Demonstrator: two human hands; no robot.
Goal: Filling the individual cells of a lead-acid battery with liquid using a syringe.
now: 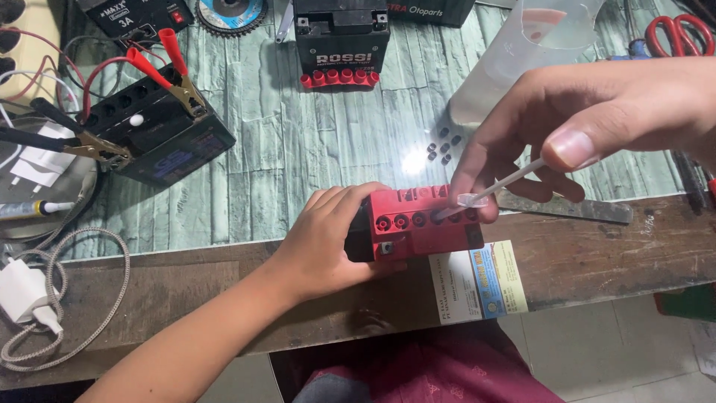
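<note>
Right hand (597, 127) pinching a thin clear tube (498, 184) between thumb and fingers, its lower tip down at the row of round holes on top of the red battery (418, 224). Left hand (324, 242) wrapped around the left end of that battery, fingers curled over the top edge, holding it at the front edge of the table (298, 142). A paper label (477, 282) lies just under the battery, hanging toward the table edge. Just beyond the battery, a scatter of small black caps (441, 144) on the green surface, and a clear plastic cup (522, 52) behind the right hand. A metal ruler (567, 209) lies to the right. Further back, a black battery (339, 36) with a strip of red caps (339, 77), and off left another black battery (160, 138) with red-handled clamps (175, 75) clipped on. Red scissors (679, 33) sit at far right, a white charger (26, 295) at near left.
</note>
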